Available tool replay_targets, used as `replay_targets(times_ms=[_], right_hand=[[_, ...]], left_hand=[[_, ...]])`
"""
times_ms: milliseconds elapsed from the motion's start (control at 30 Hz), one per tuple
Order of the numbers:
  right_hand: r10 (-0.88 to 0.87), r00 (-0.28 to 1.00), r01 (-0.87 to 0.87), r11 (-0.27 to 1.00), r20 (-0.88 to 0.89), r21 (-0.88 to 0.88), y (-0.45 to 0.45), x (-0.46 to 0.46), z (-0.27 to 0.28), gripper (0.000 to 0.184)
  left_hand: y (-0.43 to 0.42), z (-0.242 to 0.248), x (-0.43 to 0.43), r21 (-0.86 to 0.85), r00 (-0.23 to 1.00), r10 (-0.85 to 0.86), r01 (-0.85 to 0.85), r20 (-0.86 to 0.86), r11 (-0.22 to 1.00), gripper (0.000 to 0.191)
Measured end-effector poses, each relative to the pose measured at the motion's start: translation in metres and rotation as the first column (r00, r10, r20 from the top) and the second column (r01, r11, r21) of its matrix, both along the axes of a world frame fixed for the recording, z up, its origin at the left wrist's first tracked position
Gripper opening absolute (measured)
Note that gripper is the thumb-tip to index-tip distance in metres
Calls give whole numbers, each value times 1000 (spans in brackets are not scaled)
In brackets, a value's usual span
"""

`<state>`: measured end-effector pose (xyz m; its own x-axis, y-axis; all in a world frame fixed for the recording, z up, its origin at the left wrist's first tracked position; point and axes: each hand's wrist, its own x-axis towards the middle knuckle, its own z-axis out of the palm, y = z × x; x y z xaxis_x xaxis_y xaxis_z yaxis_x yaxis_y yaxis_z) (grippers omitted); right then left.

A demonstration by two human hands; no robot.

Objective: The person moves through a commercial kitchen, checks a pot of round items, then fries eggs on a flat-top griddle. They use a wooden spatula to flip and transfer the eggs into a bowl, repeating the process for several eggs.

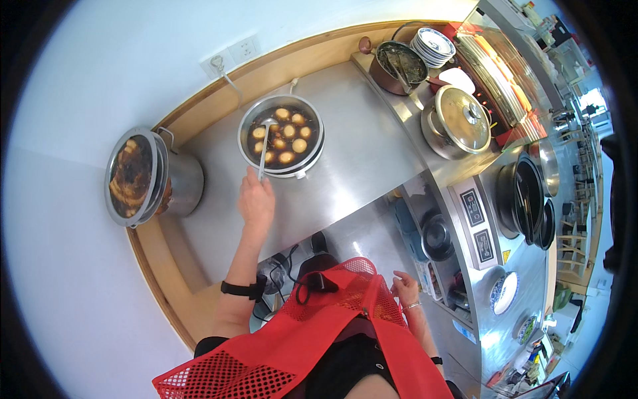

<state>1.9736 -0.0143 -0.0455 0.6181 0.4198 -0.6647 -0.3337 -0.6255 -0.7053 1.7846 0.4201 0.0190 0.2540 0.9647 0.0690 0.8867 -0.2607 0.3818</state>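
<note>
My left hand [256, 198] is closed around the handle of a metal ladle [264, 152]. The ladle's bowl rests in dark liquid among several peeled-looking eggs [289, 131] in a round metal pot [244, 144] on the steel counter [359, 129]. The pot sits on a white-based appliance with a small knob at its front. My right hand [405, 288] hangs low beside my red mesh vest, its fingers loosely bent and apart, touching no object that I can see.
At the left stands a tall steel pot [187, 187] with dark contents under a rim. Right of the counter are a brown saucepan [386, 80], stacked plates [433, 47], a glass-lidded pot [456, 122], a glass-covered roller grill [498, 75], a control panel [476, 219] and black pots [508, 199].
</note>
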Motion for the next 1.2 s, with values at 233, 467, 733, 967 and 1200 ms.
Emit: replay_targets(times_ms=[233, 467, 733, 967, 1200], right_hand=[[-66, 998, 65, 996, 21, 54, -58, -16, 0, 33], [-136, 984, 148, 984, 114, -104, -205, -79, -47, 37], [-199, 948, 248, 951, 247, -184, -353, -162, -74, 41], [-767, 629, 777, 617, 125, -125, -466, -273, -89, 44], [-885, 449, 890, 433, 120, -141, -498, -359, -89, 43]], left_hand=[[-41, 35, -7, 268, 971, -92, 29, 222, 963, 37], [-164, 183, 81, 203, 520, -381, 368, 764, 908, 36], [-430, 414, 112, 738, -444, -590, 413, 674, 533, 65], [-609, 472, 110, 821, -756, -378, 359, 535, 445, 69], [-727, 449, 149, 814, -838, -114, 472, 533, 339, 72]])
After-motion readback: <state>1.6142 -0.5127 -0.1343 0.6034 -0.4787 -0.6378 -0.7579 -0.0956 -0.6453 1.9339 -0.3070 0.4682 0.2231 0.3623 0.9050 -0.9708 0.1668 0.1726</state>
